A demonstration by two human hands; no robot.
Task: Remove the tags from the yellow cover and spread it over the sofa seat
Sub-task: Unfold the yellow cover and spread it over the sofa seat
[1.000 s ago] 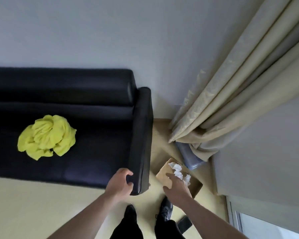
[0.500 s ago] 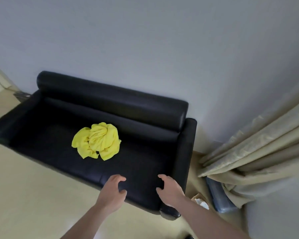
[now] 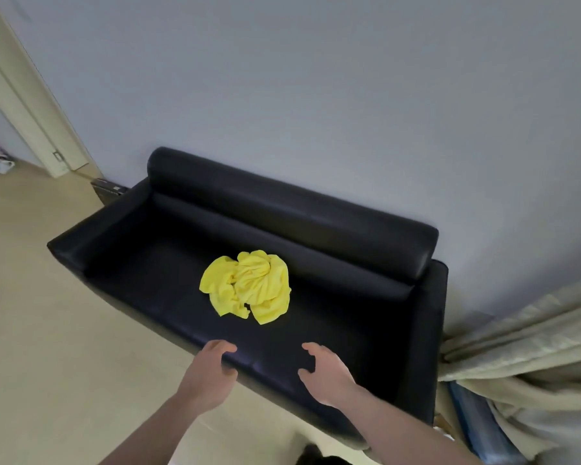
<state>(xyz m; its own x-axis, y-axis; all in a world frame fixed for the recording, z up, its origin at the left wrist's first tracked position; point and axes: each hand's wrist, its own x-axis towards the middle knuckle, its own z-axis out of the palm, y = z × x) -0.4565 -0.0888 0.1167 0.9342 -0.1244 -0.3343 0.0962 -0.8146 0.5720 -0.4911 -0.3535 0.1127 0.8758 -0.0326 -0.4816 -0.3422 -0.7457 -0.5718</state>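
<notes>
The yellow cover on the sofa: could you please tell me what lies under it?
The yellow cover sits crumpled on the black sofa seat. Whatever lies beneath or within its folds, tags included, is hidden.

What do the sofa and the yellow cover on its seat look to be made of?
The sofa looks like black leather or a leather-look vinyl; which of the two cannot be told. Its smooth surface shows a soft sheen along the backrest and the seat front. The yellow cover looks like a soft, matte cloth, perhaps fleece or microfibre: it lies crumpled in loose folds with no shine.
</notes>
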